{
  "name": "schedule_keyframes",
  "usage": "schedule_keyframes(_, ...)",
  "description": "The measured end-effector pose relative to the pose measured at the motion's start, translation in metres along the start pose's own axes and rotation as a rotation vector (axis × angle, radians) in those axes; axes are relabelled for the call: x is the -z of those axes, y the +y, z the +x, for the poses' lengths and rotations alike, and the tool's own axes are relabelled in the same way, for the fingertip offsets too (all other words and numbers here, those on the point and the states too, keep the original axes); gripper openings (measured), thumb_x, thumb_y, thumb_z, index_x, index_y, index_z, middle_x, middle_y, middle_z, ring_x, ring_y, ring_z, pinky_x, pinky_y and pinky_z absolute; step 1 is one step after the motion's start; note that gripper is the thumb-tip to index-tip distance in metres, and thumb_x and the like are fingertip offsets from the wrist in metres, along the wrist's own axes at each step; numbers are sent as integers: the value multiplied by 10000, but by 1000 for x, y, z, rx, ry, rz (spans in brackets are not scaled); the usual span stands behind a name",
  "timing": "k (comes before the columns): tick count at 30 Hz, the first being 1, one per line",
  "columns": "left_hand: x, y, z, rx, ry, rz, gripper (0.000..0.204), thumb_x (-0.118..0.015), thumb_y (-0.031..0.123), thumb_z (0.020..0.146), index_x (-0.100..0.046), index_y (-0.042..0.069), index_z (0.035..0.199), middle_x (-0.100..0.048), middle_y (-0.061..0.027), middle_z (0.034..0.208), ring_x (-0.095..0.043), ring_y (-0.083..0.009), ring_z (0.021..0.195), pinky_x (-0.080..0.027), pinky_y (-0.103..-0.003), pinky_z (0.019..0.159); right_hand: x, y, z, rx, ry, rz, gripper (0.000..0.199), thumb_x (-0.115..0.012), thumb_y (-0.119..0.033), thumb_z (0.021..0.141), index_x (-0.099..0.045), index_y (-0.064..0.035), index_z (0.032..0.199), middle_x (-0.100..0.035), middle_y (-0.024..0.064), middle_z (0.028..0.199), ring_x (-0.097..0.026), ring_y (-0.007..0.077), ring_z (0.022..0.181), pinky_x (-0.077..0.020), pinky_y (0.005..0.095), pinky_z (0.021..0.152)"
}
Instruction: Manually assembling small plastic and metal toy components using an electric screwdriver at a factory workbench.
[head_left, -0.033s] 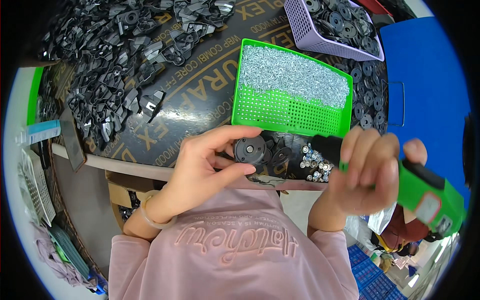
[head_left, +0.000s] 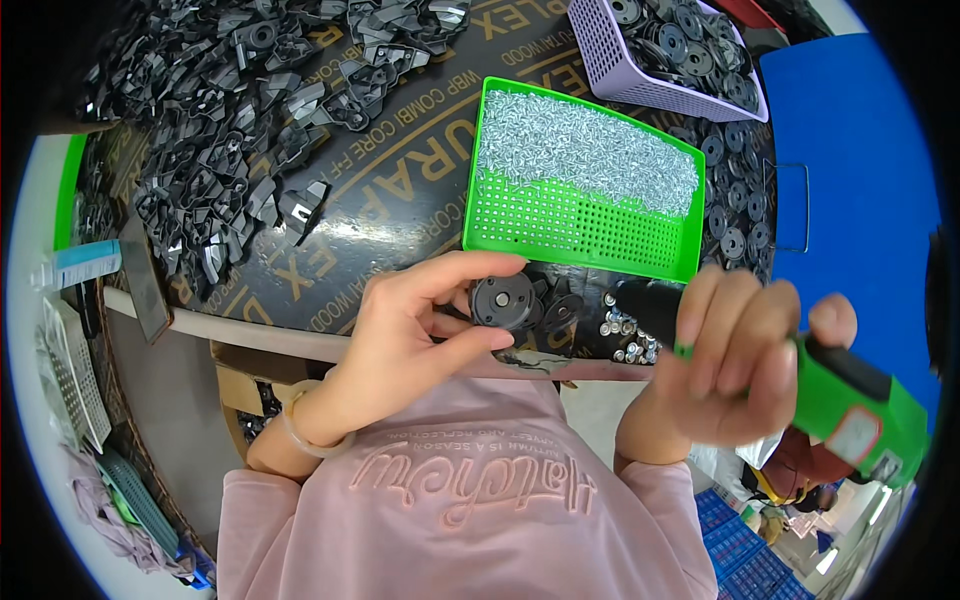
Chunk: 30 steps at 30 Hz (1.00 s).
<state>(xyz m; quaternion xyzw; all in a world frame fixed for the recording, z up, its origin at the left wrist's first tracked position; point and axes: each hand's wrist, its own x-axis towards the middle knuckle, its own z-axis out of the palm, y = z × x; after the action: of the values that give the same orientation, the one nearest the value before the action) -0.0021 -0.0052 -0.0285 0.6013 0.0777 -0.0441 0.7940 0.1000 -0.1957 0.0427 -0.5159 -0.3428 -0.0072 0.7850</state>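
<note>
My left hand (head_left: pixel 405 320) pinches a round black plastic part (head_left: pixel 503 303) between thumb and fingers at the table's near edge. A small metal piece shows at the middle of its face. More black plastic parts (head_left: pixel 560 312) lie just right of it. My right hand (head_left: pixel 745 350) is wrapped round a green and black power screwdriver (head_left: pixel 862 410), held sideways. Its black nose (head_left: pixel 650 308) points left, over a small pile of shiny metal nuts or bushings (head_left: pixel 625 340), apart from the round part. The right fingers are a little blurred.
Beyond my hands sits a green perforated tray (head_left: pixel 630 240) with many small silver screws or rivets. A lilac basket (head_left: pixel 600 60) holds black discs, and loose discs (head_left: pixel 735 200) lie below it. Angular black parts (head_left: pixel 230 150) cover the left. A blue surface (head_left: pixel 860 160) stands right.
The screwdriver has shifted slightly left and down, its nose a little nearer the round part. My left hand and the round part have barely moved.
</note>
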Motion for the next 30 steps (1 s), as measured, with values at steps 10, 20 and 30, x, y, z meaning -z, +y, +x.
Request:
schedule_keyframes(10,-4,5,0,48,-16,46,513,-696,-160,780,-614,-21,1267,-668,-102,1154,-658,-93,902,-602,-236,742,-25,-4,-12,-67,-75,47,269,-589,-125,979,-395,-121,1166,-510,24,687,-498,125,542,-452,318,580)
schedule_keyframes(20,-7,-1,-3,115,7,-61,515,-697,-160,773,-624,-21,1264,-678,-115,1138,-660,-83,862,-588,-222,719,-28,-2,-11,-84,-102,31,254,-626,-93,957,-398,-101,1069,-527,49,673,-499,140,510,-450,334,542)
schedule_keyframes(30,-9,4,0,77,-10,-41,493,-704,-152,772,-634,-23,1243,-682,-118,1118,-674,-94,832,-583,-227,707,-20,-8,-11,-1,-7,52,304,-612,-117,950,-479,-103,1223,-499,3,673,-451,116,528,-398,300,551)
